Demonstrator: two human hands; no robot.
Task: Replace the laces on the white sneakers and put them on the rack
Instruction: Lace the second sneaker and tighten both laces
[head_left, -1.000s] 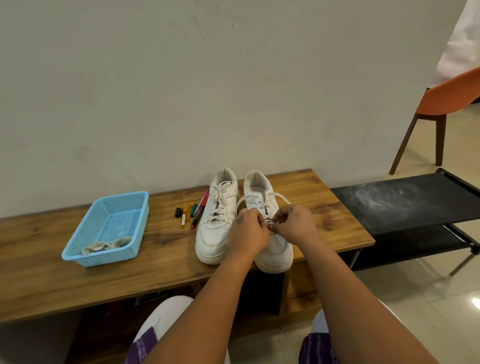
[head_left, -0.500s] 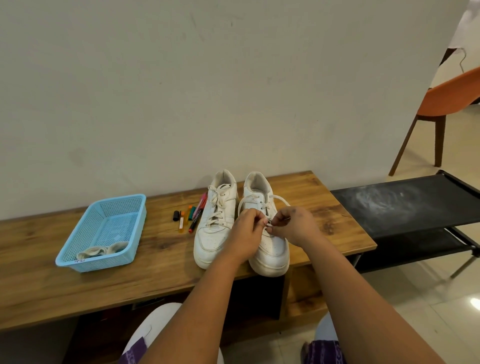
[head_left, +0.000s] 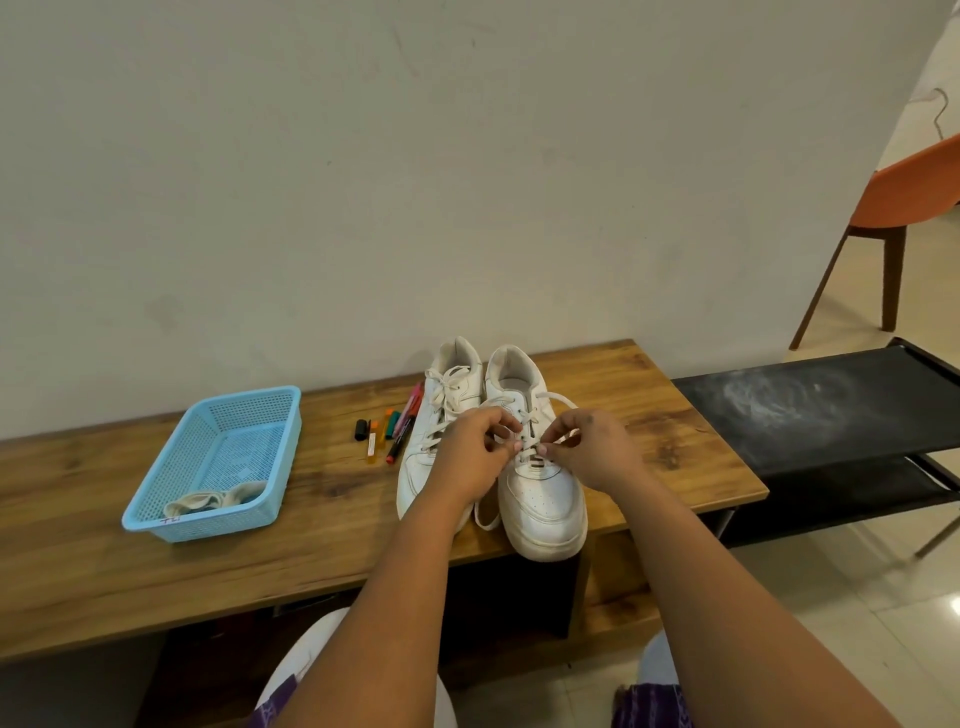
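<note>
Lacing the right-hand sneaker, mid-job.

Both sneakers stand on the wooden bench (head_left: 649, 415): the left one (head_left: 447, 415) looks laced, the right one (head_left: 540, 483) has its lace (head_left: 558, 399) loose. Left hand (head_left: 470, 462) and right hand (head_left: 592, 452) each pinch the lace over the eyelets. Left to do, I judge: finish lacing, then move the pair to the black rack (head_left: 831, 405) beside the bench. Also here: blue basket (head_left: 156, 512), markers (head_left: 387, 431), plain wall, orange chair (head_left: 914, 192).

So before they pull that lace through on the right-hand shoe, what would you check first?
1. Both hands on the lace: ok, left hand and right hand pinch it.
2. Right sneaker steady on the bench: not ok, toe overhangs the front edge.
3. Loose lace end free: ok, it trails off between the shoes.
4. Left sneaker already laced: ok.
5. Rack shelf free: ok.
6. Lace tip in the eyelet: cannot tell, fingers hide it.
</note>
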